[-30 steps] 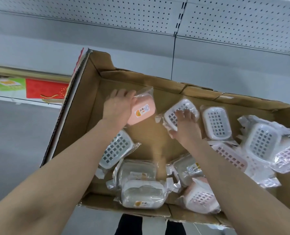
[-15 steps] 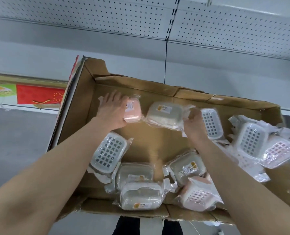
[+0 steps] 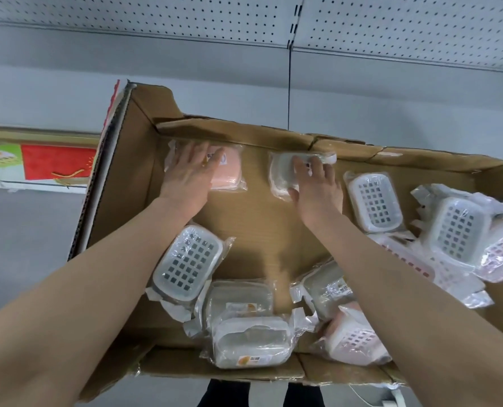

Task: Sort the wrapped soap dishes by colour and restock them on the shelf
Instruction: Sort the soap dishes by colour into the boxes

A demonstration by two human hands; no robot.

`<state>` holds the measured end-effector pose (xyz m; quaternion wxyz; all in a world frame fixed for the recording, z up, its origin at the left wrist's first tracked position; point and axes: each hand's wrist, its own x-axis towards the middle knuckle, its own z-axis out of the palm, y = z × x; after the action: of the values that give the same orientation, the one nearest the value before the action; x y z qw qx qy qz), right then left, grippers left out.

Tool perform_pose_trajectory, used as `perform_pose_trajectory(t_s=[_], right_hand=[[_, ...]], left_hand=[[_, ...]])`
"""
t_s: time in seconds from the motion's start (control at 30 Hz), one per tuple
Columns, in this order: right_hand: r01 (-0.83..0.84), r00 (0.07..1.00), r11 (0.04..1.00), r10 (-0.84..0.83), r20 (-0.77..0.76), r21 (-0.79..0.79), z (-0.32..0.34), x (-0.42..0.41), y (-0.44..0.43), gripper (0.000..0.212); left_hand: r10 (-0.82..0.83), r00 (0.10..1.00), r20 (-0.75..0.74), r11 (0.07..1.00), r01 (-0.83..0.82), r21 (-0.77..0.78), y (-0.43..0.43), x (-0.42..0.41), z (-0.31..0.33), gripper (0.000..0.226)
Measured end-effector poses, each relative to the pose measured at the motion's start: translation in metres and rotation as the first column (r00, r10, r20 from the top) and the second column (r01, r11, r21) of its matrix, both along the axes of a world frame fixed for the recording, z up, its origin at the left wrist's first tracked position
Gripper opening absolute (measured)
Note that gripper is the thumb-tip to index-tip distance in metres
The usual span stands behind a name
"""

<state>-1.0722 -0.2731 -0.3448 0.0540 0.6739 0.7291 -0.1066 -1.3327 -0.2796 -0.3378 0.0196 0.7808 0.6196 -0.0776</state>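
Observation:
A wide cardboard box (image 3: 133, 160) holds several wrapped soap dishes. My left hand (image 3: 190, 174) lies flat with straight fingers on a pink wrapped dish (image 3: 228, 171) at the box's far left corner. My right hand (image 3: 315, 186) rests with spread fingers on a grey wrapped dish (image 3: 282, 171) set against the far wall. A grey dish with a white grid (image 3: 187, 261) lies below my left forearm. Two more grey dishes (image 3: 251, 342) sit at the near edge. Pink and white grid dishes (image 3: 375, 199) pile up on the right.
Behind the box runs a grey shelf (image 3: 391, 113) with a perforated back panel (image 3: 406, 27). A lower shelf at the left carries red and green packaging (image 3: 56, 161). Bare cardboard floor shows in the box's middle (image 3: 262, 230).
Both hands set their dishes down at the far wall. The left hand went from gripping the pink dish to lying flat on it; the right placed the grey dish and now rests on it.

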Motion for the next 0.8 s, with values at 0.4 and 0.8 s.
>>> perform_pose_trajectory(t_s=[0.4, 0.8], right_hand=[[0.123, 0.982, 0.988, -0.107, 0.153, -0.097, 0.031, 0.143, -0.035, 0.066], [0.204, 0.841, 0.951, -0.292, -0.455, -0.233, 0.023, 0.172, -0.031, 0.068]], left_hand=[[-0.055, 0.980, 0.190, 0.998, 0.060, -0.017, -0.061, 0.101, 0.041, 0.058], [0.033, 0.968, 0.248, 0.853, 0.102, -0.512, -0.141, 0.242, -0.005, 0.086]])
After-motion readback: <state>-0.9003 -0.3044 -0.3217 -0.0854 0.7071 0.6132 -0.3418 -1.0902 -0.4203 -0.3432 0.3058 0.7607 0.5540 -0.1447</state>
